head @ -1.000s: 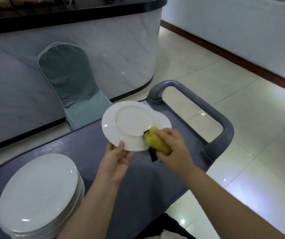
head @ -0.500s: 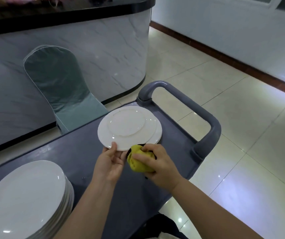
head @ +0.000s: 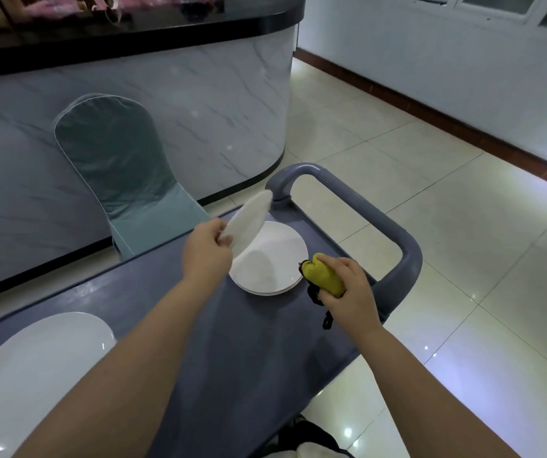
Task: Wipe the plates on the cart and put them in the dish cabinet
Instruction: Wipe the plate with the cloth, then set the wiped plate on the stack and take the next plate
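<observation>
Though motion-blurred, plate [head: 249, 223] pinched by left hand [head: 206, 256]; cloth [head: 326, 277] half-hidden in curled right hand [head: 353, 294].

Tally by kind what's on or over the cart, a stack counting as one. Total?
Held plate, in left hand: 1
Small-plate stack: 1
Large plate, lower left: 1
Yellow cloth, in right hand: 1
Total: 4

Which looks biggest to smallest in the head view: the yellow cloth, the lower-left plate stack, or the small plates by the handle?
1. Lower-left plate stack, though nearness to the camera enlarges it.
2. Small plates by the handle.
3. Yellow cloth.
</observation>
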Tool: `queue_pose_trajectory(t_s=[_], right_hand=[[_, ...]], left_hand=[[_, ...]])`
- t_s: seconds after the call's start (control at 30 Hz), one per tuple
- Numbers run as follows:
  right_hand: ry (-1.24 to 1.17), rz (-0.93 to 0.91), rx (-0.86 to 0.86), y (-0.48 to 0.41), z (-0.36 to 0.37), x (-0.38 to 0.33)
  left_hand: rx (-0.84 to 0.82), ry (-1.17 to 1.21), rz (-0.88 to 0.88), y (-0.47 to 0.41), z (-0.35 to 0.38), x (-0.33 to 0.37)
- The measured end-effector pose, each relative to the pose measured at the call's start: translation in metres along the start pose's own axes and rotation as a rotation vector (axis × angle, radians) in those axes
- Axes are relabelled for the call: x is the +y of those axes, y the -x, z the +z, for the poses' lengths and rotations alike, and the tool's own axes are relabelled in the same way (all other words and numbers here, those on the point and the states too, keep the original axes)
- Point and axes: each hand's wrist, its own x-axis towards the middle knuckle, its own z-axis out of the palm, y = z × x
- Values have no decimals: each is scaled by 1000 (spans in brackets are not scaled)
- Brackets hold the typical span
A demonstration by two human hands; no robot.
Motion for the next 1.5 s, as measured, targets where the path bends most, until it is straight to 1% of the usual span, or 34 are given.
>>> queue_pose_trajectory(t_s=[0.07,0.17,0.27,0.47,0.53,0.6,0.77,0.9,1.0,1.1,1.17,1.27,1.33,1.4,1.47,1.5], right_hand=[[-5,-8,0,-4,-4,0],[-7,11,-3,-9,-9,3],[-8,34,-10,-11,-13,9],[-19,69,-32,-17,-14,19],[-28,75,-43,-19,-12,22],[-34,72,-54,-20,-11,24],[-43,77,-108,-22,-6,23],[11,42,-180,-28,7,20],[29,19,-215,-35,16,14],[6,10,-246,-45,24,1],[-14,-34,-274,-53,34,-14],[-77,-116,-343,-62,59,-42],[-106,-197,-418,-63,82,-62],[-121,-306,-504,-58,105,-83],[-152,-370,-605,-48,126,-104],[-173,-391,-653,-41,136,-114]], left_hand=[[-43,-211,109,-2,15,2],[-99,-394,263,3,34,7],[-163,-493,373,1,48,0],[-281,-610,557,8,64,-16],[-342,-612,584,17,73,-30],[-399,-589,572,26,80,-47],[-405,-462,493,40,97,-73],[-422,-493,482,47,108,-78],[-382,-491,487,51,113,-80],[-353,-469,448,54,104,-73],[-287,-468,430,53,86,-70],[-109,-530,384,54,42,-77],[11,-561,301,61,6,-88],[117,-595,176,78,-31,-100],[222,-599,22,102,-67,-109],[282,-578,-84,117,-84,-113]])
